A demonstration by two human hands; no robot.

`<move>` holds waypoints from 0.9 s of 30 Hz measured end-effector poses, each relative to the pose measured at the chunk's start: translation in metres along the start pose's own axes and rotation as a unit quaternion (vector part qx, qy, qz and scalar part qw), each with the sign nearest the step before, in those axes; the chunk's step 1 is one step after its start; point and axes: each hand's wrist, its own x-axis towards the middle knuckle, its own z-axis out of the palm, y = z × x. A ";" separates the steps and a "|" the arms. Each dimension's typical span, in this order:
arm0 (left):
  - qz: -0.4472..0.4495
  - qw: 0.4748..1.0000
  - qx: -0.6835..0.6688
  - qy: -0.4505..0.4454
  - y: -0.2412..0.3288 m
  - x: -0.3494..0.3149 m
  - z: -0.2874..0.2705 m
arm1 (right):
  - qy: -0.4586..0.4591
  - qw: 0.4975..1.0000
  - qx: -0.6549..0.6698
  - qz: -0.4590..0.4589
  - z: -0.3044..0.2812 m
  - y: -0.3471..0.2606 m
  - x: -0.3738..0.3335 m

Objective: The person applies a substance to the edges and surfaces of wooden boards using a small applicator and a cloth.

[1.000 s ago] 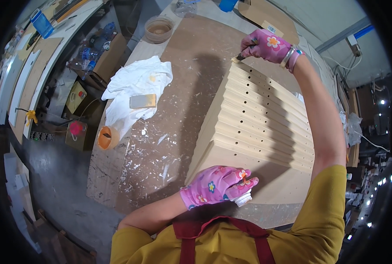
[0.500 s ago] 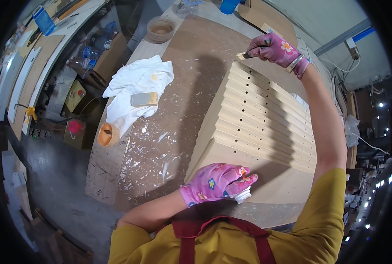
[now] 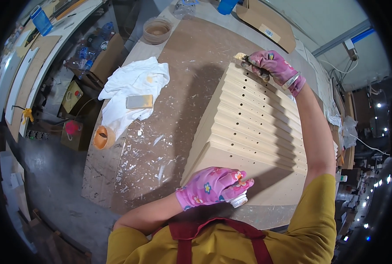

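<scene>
A stepped stack of pale wooden boards (image 3: 253,132) with rows of drilled holes lies on the brown workbench (image 3: 191,53). My right hand (image 3: 273,66), in a pink flowered glove, reaches to the stack's far end and grips a small putty knife (image 3: 244,60) pressed on the top board's far corner. My left hand (image 3: 213,187), also gloved, rests at the near edge of the lowest board, closed over a small white container (image 3: 238,201) whose ribbed rim shows under the fingers.
A white rag (image 3: 134,88) with a sanding block (image 3: 139,101) on it lies left of the stack. An orange tape roll (image 3: 102,137) sits at the bench's left edge, a round tub (image 3: 157,30) at the far end. Cardboard and boards lie beyond.
My right hand with the putty knife has shifted slightly left along the far corner of the stack. The left hand has stayed on the container.
</scene>
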 end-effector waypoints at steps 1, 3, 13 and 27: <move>-0.004 1.000 -0.007 -0.009 0.000 0.001 -0.001 | 0.000 1.000 0.000 0.001 -0.001 0.003 0.002; -0.001 1.000 -0.007 -0.011 -0.001 0.003 -0.004 | -0.002 0.999 -0.032 -0.034 -0.004 0.008 0.005; 0.019 0.999 0.042 0.010 -0.002 0.000 0.000 | -0.015 0.998 -0.068 -0.004 -0.002 -0.011 0.013; 0.023 0.999 0.044 -0.002 -0.002 0.000 0.000 | -0.051 0.977 -0.205 -0.014 -0.011 -0.035 0.033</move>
